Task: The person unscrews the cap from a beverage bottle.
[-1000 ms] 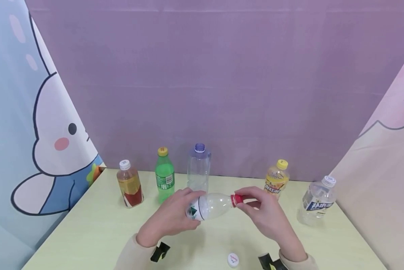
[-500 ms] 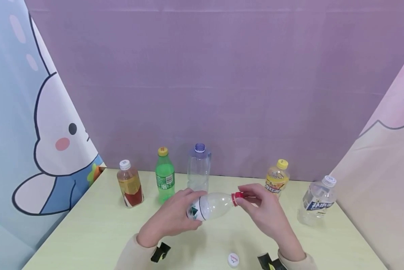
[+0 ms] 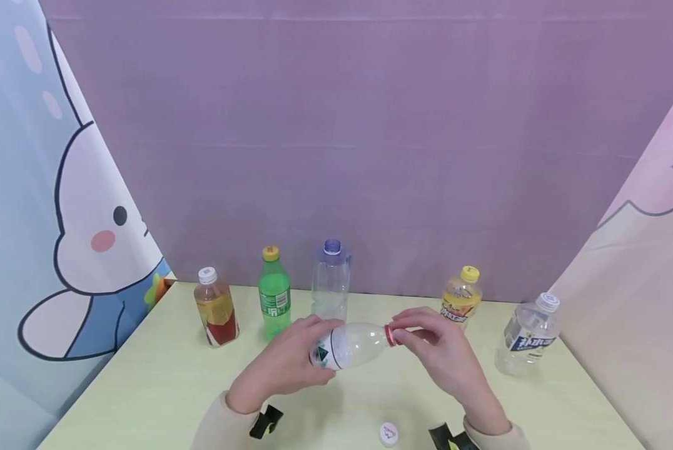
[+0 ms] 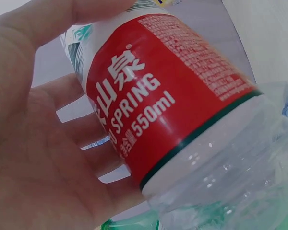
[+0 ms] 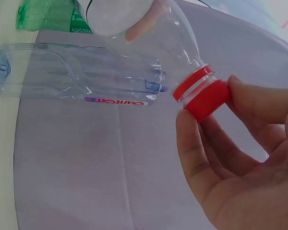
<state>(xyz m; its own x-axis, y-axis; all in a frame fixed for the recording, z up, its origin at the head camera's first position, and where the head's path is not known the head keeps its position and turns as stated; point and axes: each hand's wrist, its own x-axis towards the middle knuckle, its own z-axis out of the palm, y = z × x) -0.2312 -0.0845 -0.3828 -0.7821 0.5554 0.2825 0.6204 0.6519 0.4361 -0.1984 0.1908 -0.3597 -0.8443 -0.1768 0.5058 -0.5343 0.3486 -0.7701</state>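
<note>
My left hand grips a clear plastic water bottle, tilted on its side above the table with its neck to the right. Its red label, marked 550ml, faces the left wrist camera. Thumb and fingers of my right hand pinch the red bottle cap at the mouth. Between this cap and the red ring on the neck, a clear strip shows in the right wrist view. Below the hands lies a loose white cap.
Along the back stand an amber bottle, a green bottle and an uncapped clear bottle with a bluish neck. Toward the right are a yellow-capped bottle and a white-capped clear bottle. A purple curtain hangs behind the table.
The right fingers have shifted on the red cap and cover more of it in the head view. The left hand and the bottle have stayed almost still.
</note>
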